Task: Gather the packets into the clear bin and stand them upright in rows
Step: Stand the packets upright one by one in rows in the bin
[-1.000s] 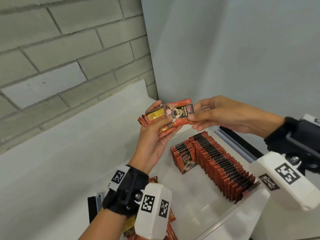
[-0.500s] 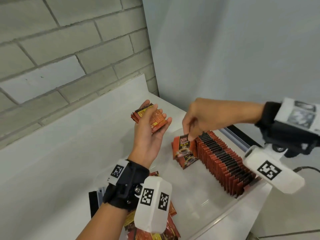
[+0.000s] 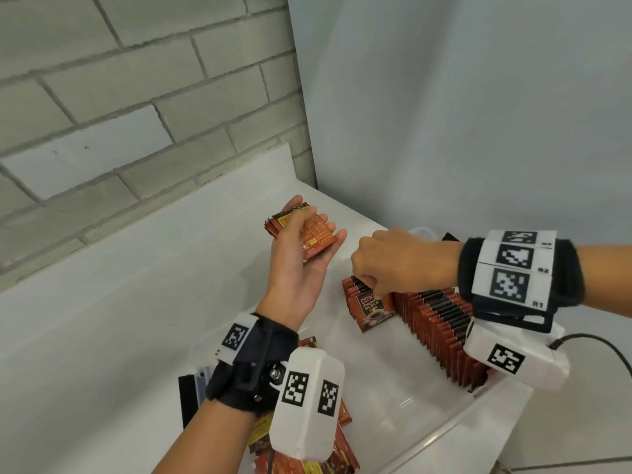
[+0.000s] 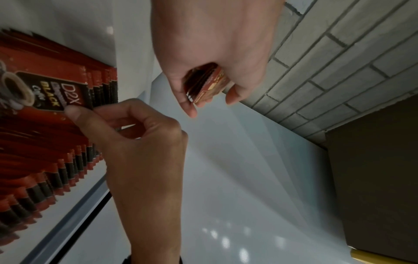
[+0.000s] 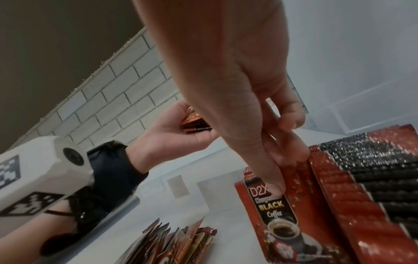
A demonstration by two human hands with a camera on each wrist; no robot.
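Another packet being slotted onto the front of the row

A front packet (image 3: pixel 371 311) is being pinched at its top edge by the right hand (image 3: pixel 396 261), thumb on the printed face and fingertips behind, at the 12 o'clock end of the row (image 3: pixel 441 333) that's being kept upright along the 3 o'clock wall of the bin (image 3: pixel 455 429). A small stack (image 3: pixel 307 230) is being gripped flat in the left hand (image 3: pixel 301 258), thumb pressed across it, up at 11 o'clock above the bin. More loose packets (image 5: pixel 178 243) are being left lying at 6 o'clock. These look light, thin, floppy and a bit slick, so they're probably best taken by the sealed top edge, and leaned against the row so they're not tipping over.
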